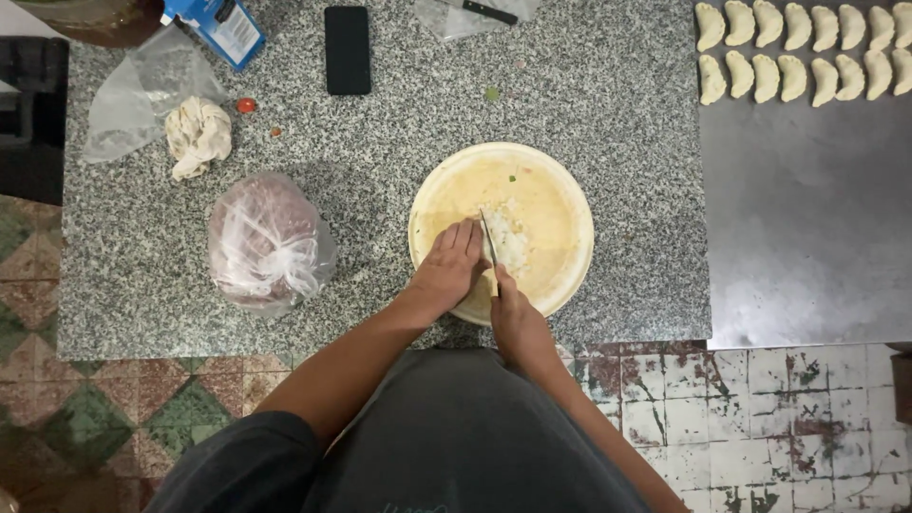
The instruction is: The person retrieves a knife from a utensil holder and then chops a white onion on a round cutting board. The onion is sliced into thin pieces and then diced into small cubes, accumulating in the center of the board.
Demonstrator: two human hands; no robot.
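A round pale cutting board [556, 190] lies on the speckled granite counter [608, 104] right in front of me. On it sits a small heap of finely chopped white food [510, 242]. My right hand [518, 318] grips a knife [488, 237] whose blade points away from me beside the heap. My left hand [446, 266] rests flat on the board's near left part, fingers together, next to the blade.
A knotted clear bag of pinkish food [268, 242] lies to the left, with a crumpled cloth [198, 135] and an empty bag [133, 95] beyond. A black phone [347, 49] and blue carton [220, 27] sit far back. Two rows of folded dumplings [803, 52] lie on a dark steel surface at right.
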